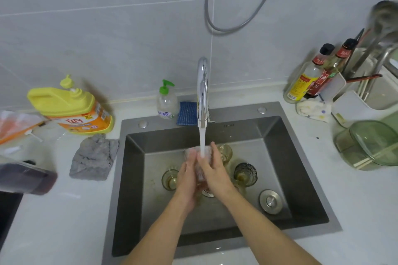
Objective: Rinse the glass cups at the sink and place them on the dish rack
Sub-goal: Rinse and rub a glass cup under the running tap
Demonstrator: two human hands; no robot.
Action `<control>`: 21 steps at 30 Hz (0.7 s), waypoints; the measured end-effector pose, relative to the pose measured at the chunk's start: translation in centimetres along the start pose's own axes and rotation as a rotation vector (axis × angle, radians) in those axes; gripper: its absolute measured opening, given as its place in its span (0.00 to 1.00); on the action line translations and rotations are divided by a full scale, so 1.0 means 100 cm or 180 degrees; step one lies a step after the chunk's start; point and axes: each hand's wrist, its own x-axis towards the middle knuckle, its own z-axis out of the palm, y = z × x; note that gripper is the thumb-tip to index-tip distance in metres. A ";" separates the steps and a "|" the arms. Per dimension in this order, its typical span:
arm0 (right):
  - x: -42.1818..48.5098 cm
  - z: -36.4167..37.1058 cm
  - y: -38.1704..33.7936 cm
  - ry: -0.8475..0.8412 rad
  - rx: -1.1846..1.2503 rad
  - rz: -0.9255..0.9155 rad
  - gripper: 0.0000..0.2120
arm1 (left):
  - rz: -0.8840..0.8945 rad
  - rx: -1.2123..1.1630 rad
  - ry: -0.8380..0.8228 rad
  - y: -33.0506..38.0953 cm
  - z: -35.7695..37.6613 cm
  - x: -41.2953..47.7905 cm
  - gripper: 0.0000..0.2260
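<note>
Both hands hold a clear glass cup (pixel 199 158) under running water at the sink (pixel 133 170).

The left hand (pixel 187 183) and right hand (pixel 215 173) wrap the cup from either side, each grip closed on it, and the stream from the chrome tap (pixel 202 90) lands on it. In the basin stand more cups: a yellowish one (pixel 170 179) left of the hands, another (pixel 225 153) behind the right hand, a dark smoky one (pixel 245 174) to the right, with the drain strainer (pixel 270 201) near it. On the table lie a grey cloth (pixel 93 157), a yellow detergent jug (pixel 71 107), a green-pump soap bottle (pixel 166 101) and a blue sponge (pixel 187 113); right of the sink stand sauce bottles (pixel 310 77) and a green lidded container (pixel 366 146).
</note>
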 end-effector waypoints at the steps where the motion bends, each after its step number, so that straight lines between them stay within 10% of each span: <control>1: 0.003 -0.004 -0.002 0.0018 0.0147 0.0095 0.41 | -0.0028 0.0041 -0.0117 0.001 0.000 -0.001 0.39; 10: -0.005 0.007 -0.016 0.0086 0.0047 0.0130 0.28 | 0.0208 0.0305 0.0132 0.020 -0.006 0.009 0.40; 15: 0.017 -0.010 -0.011 -0.0394 0.0760 0.0442 0.50 | -0.0090 -0.0118 -0.0211 0.025 -0.011 -0.002 0.29; 21: 0.026 -0.007 -0.015 -0.0205 0.0510 0.0449 0.43 | -0.0026 0.0023 -0.0283 0.036 -0.001 -0.006 0.31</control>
